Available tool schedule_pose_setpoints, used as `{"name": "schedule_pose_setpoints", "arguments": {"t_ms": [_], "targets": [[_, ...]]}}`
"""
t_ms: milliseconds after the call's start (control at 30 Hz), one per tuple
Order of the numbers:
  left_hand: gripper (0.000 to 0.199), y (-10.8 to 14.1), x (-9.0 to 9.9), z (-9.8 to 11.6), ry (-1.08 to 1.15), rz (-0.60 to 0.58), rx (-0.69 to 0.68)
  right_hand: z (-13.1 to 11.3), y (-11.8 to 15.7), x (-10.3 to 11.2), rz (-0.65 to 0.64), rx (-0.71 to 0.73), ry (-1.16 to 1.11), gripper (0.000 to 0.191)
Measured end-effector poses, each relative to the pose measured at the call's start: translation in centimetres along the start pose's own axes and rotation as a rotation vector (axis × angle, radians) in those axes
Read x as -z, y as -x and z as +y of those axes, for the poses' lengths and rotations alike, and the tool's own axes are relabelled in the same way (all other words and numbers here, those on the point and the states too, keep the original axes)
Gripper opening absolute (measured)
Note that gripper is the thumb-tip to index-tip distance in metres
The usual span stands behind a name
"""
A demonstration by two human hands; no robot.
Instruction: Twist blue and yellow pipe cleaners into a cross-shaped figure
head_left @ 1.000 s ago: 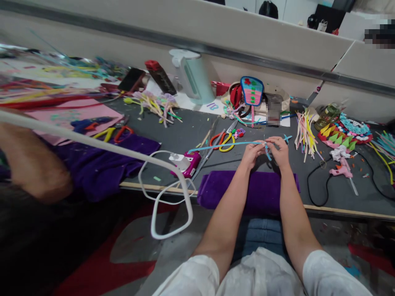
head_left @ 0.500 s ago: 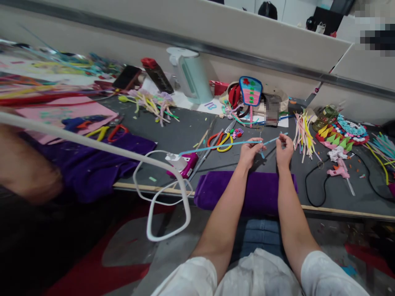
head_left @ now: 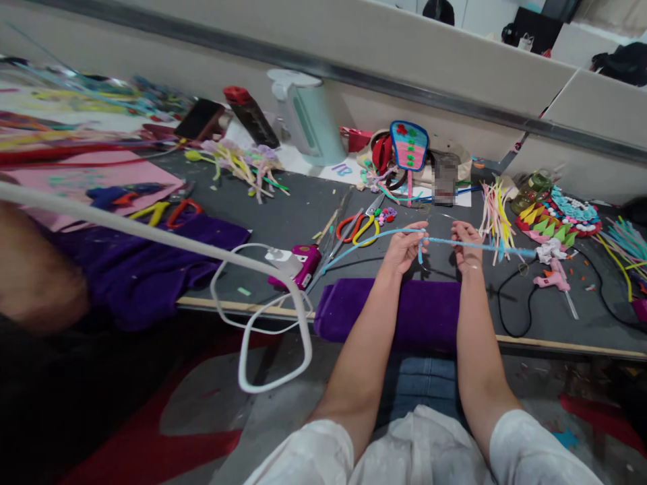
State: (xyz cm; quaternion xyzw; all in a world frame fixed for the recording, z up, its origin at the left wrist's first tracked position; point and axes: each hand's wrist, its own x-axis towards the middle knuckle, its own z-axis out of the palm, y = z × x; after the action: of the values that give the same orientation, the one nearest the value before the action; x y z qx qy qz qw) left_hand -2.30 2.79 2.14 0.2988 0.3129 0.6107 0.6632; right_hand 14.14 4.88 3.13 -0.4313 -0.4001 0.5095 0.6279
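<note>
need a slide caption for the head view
Both hands, left hand and right hand, pinch a light blue pipe cleaner above a cluttered grey craft table.

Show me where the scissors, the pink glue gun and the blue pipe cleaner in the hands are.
Scissors [head_left: 360, 228]: head view, on the red and yellow handles.
Pink glue gun [head_left: 552, 277]: head view, on its body.
Blue pipe cleaner [head_left: 439, 240]: head view, on the stretch between the two hands.

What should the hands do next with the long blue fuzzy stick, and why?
Probably wind the stick's right-hand part once more around the spot between the hands. The left hand and right hand both pinch the blue fuzzy stick above the purple cloth. A short blue end hangs down between them, and both long ends are free, so the twist looks unfinished.
</note>
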Motion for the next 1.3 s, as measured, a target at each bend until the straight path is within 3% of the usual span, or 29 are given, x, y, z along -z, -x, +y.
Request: {"name": "schedule_pose_setpoints", "arguments": {"t_ms": [100, 167, 400, 733, 967, 1300], "targets": [[0.043, -0.2, -0.1, -0.4, -0.058, 0.004, 0.001, -0.2, 1.3, -1.2, -0.291, -0.051, 0.088, 0.028], [0.042, -0.4, 0.0, -0.8, -0.095, 0.03, -0.044, 0.0, 1.7, -1.6, -0.345, -0.05, 0.136, 0.03], [0.037, -0.9, 0.5, -1.7, -0.263, 0.043, -0.097, 1.9, 1.2, -1.8, -0.274, -0.024, 0.224, 0.032], [0.031, -0.9, -0.1, -1.9, -0.226, 0.128, -0.137, 2.5, 1.0, -2.2, -0.215, 0.11, 0.328, 0.028], [0.026, -0.8, -0.3, -1.9, -0.243, 0.134, -0.244, 2.9, 1.0, -2.4, -0.158, 0.103, 0.316, 0.023], [0.031, -1.0, -0.1, -2.2, -0.224, 0.095, -0.168, 2.5, 1.2, -2.2, -0.195, 0.077, 0.29, 0.024]]}}
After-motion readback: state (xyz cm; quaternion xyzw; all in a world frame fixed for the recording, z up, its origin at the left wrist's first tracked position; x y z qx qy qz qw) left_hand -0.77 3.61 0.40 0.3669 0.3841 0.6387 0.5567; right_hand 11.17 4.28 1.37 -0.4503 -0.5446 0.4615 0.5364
